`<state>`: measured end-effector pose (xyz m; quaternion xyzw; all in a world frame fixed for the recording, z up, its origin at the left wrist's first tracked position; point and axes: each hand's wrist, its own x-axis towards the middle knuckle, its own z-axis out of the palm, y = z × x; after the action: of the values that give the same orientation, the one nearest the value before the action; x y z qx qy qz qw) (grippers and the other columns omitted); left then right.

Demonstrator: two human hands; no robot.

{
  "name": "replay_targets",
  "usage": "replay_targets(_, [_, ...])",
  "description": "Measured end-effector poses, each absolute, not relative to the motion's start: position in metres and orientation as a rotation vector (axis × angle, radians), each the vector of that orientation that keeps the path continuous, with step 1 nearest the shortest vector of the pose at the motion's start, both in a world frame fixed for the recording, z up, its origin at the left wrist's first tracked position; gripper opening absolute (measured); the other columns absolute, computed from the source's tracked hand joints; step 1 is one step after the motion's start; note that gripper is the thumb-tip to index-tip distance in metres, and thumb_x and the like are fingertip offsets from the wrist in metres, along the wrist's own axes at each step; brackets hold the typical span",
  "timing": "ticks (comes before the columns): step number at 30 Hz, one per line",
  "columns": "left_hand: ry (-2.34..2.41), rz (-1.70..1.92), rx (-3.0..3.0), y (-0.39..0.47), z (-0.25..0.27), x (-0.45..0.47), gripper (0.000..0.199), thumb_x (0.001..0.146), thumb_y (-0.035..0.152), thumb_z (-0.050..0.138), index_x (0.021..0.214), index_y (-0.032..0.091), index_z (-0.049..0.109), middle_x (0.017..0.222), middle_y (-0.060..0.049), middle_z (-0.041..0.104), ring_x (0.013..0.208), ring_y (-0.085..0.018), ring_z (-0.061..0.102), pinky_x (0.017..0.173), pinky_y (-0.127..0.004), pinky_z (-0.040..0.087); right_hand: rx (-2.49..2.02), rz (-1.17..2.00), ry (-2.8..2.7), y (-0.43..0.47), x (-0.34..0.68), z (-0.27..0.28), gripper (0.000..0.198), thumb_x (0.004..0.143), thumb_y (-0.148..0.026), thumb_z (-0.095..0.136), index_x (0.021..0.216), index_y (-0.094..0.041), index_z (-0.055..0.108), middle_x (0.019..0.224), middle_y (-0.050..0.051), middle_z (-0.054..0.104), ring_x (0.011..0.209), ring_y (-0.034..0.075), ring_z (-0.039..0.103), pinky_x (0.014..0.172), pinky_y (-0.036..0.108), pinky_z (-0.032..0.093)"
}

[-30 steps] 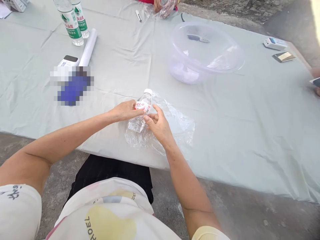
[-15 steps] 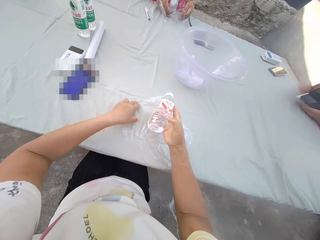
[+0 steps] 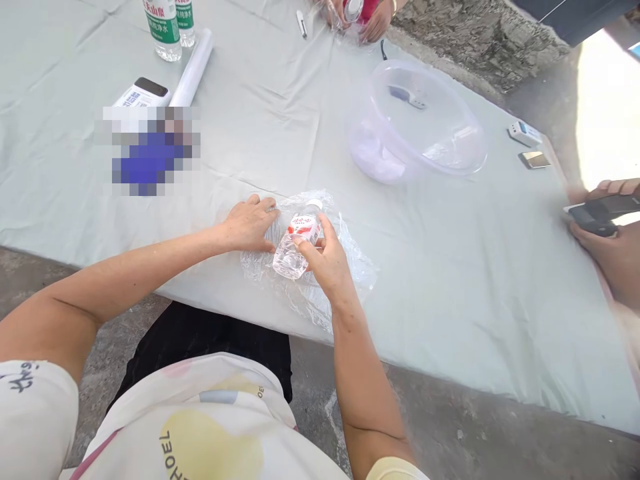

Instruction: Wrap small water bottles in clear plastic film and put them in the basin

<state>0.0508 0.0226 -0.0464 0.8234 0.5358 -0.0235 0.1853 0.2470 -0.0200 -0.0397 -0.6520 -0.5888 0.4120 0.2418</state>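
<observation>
R grip [image 3: 330,263] holds btl [image 3: 291,257] (tilted), L grip [image 3: 250,223] loose, palm-down on clr film [image 3: 350,267].

"What covers the counter [image 3: 475,267]?"
"A pale, creased cloth [image 3: 65,133]."
"And around it?"
"Grey floor [image 3: 450,427] below, rough stone [image 3: 463,47] past the far edge, glaring light [image 3: 607,110] at upper right."

Bottle [image 3: 289,259]: clear, glossy plastic. Film [image 3: 356,261]: thin, crinkled, shiny plastic. Basin [image 3: 374,152]: smooth, translucent plastic, soft sheen. Table covering [image 3: 460,280]: matt, creased. Ground [image 3: 440,413]: rough, concrete-like.
</observation>
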Motion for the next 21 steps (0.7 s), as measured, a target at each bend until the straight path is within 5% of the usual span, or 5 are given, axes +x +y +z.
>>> replay_targets(11, [1.497, 0.208, 2.125, 0.003, -0.043, 0.032, 0.058, 0.091, 0.025, 0.049, 0.147, 0.019, 0.041, 0.148, -0.014, 0.045, 0.13, -0.03, 0.046, 0.099, -0.04, 0.046, -1.893, 0.713, -1.919, -0.011, 0.229, -0.041, 0.091, 0.082, -0.073, 0.056, 0.156, -0.027, 0.03, 0.112, 0.014, 0.068, 0.096, 0.031, 0.067, 0.08, 0.047, 0.054])
replay_targets(17, [1.841, 0.196, 2.023, -0.021, -0.05, 0.036, 0.027, 0.093, 0.028, 0.046, 0.109, 0.016, 0.064, 0.113, -0.015, 0.062, 0.105, -0.03, 0.06, 0.076, -0.039, 0.049, -2.007, 0.688, -1.904, -0.006, 0.217, -0.04, 0.101, 0.079, -0.082, 0.051, 0.155, -0.019, 0.032, 0.1, 0.014, 0.072, 0.093, 0.035, 0.068, 0.082, 0.049, 0.052])
replay_targets(21, [1.794, 0.273, 1.94, -0.029, -0.049, 0.038, 0.029, 0.097, 0.027, 0.038, 0.095, 0.019, 0.065, 0.101, -0.011, 0.066, 0.093, -0.026, 0.063, 0.075, -0.038, 0.047, -1.895, 0.658, -1.913, 0.002, 0.231, -0.042, 0.08, 0.089, -0.077, 0.039, 0.149, -0.024, 0.042, 0.07, 0.004, 0.067, 0.076, 0.03, 0.068, 0.082, 0.047, 0.051])
